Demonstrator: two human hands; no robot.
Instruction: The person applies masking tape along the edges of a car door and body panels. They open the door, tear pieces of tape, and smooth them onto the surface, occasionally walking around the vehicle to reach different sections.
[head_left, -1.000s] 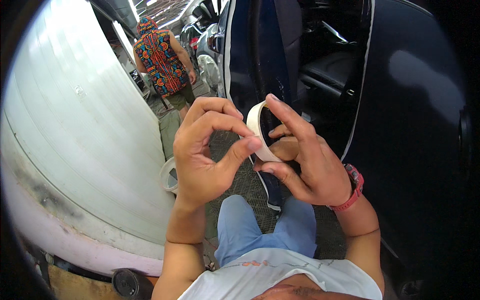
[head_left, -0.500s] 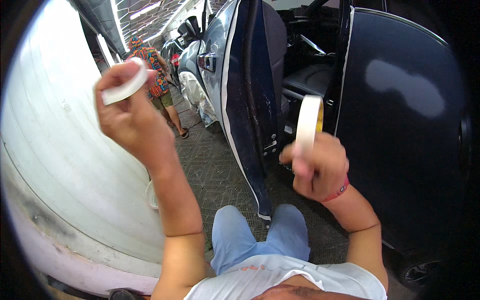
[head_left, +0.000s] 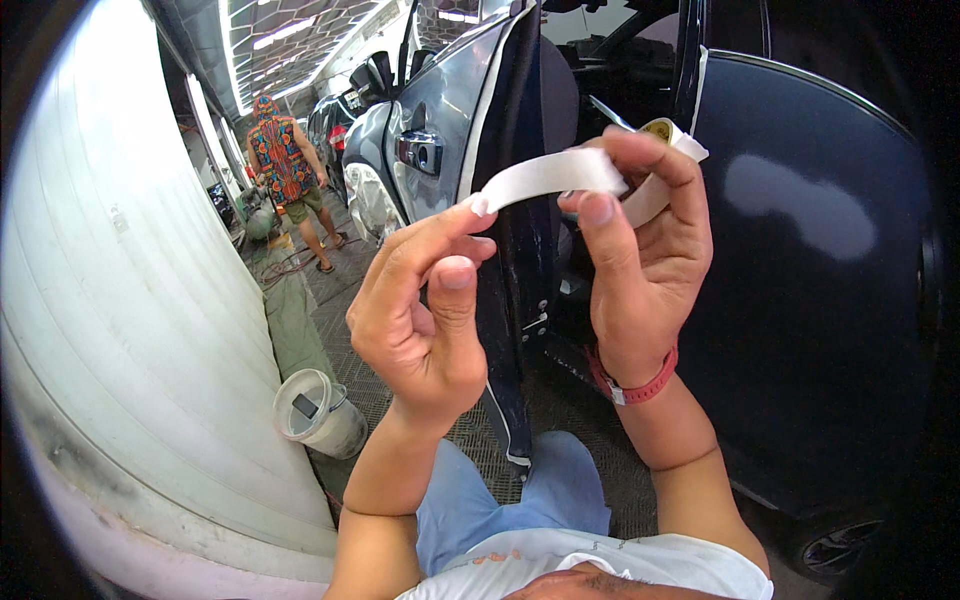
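Tape [head_left: 545,178] is stretched between my hands before the car door [head_left: 820,300]: my right hand [head_left: 645,250] grasps the roll [head_left: 665,165], my left hand [head_left: 425,310] pinches the free end to keep it taut

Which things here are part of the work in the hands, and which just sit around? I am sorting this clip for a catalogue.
In hand:
- strip of white tape, pulled out between both hands
- roll of tape, in the right hand
- left hand, fingertip on the strip's free end

Just around:
- dark blue car door
- white bucket on the floor
- person in a patterned shirt, further off
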